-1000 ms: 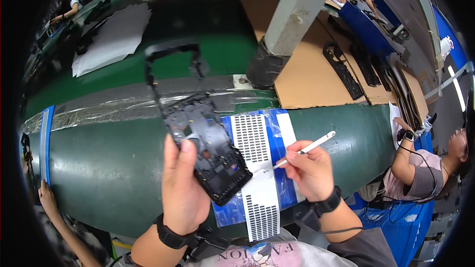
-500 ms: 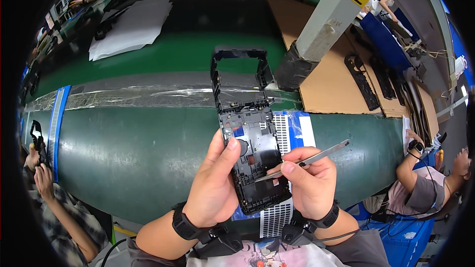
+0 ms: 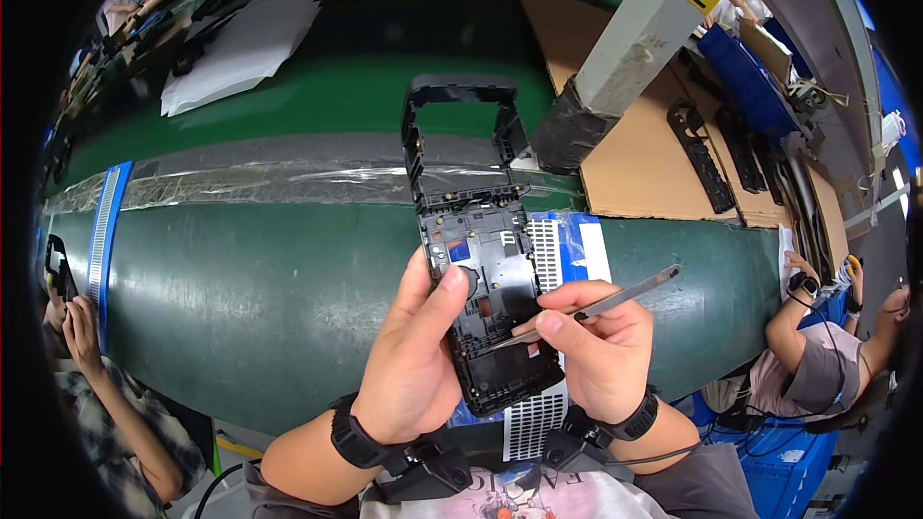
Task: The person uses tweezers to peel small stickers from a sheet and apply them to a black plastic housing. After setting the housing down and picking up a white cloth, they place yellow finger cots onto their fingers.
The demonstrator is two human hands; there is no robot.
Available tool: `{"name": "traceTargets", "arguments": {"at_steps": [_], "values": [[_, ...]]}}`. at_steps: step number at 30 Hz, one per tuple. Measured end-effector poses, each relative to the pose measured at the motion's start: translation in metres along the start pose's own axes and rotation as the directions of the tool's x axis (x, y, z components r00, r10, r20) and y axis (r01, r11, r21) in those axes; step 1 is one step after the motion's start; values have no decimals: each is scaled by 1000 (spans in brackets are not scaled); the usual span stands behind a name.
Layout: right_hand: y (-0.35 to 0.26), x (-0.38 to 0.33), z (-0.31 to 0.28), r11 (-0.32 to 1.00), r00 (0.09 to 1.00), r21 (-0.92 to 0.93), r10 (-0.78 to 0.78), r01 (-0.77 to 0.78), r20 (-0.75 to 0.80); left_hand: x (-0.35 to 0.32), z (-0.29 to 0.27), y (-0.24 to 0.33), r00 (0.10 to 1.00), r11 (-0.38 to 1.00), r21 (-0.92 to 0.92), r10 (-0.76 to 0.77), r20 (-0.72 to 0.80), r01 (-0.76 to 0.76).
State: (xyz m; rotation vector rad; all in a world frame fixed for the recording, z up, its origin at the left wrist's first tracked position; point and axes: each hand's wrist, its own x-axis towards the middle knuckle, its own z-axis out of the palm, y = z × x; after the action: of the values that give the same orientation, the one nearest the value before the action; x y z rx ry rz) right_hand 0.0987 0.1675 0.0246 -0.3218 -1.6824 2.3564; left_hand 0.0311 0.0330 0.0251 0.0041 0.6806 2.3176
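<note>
My left hand (image 3: pixel 418 356) grips the left side of a black plastic housing (image 3: pixel 495 279), its thumb lying over the inner face. An open rectangular frame forms the far end of the housing; ribs, small brass-coloured spots and cut-outs cover the near part. In my right hand (image 3: pixel 601 346), thumb and fingers pinch slim metal tweezers (image 3: pixel 625 296). Their pointed end reaches over the lower part of the housing; whether it touches the plastic I cannot tell. Under the housing lies a blue strip with a white grid of slots (image 3: pixel 545 255).
Cardboard sheets (image 3: pixel 635 173) with black plastic parts (image 3: pixel 700 154) lie right of a grey post (image 3: pixel 630 48). White sheets (image 3: pixel 240 53) rest at the far left. Another blue strip (image 3: pixel 108 240) crosses the green table (image 3: pixel 240 279) at left. Co-workers sit at both sides.
The housing has tipped slightly, its far frame shifting up and left. The tweezers stay over nearly the same lower area, their tip moving only a little left.
</note>
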Motion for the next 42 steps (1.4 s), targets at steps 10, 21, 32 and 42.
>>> {"name": "traceTargets", "arguments": {"at_steps": [10,21,32,42], "values": [[-14,8,-19,982,975,148,-81,113,-206,-9,-4,10,965,937,233,260,37,-261],[33,17,-52,990,950,-114,39,-77,-309,4,-10,30,834,838,229,533,-142,-496],[34,18,-55,992,942,-95,50,-86,-333,8,-8,22,866,842,267,497,-45,-469],[-19,2,-20,994,993,107,13,-1,-114,3,-3,1,987,980,123,157,-19,-154]]}}
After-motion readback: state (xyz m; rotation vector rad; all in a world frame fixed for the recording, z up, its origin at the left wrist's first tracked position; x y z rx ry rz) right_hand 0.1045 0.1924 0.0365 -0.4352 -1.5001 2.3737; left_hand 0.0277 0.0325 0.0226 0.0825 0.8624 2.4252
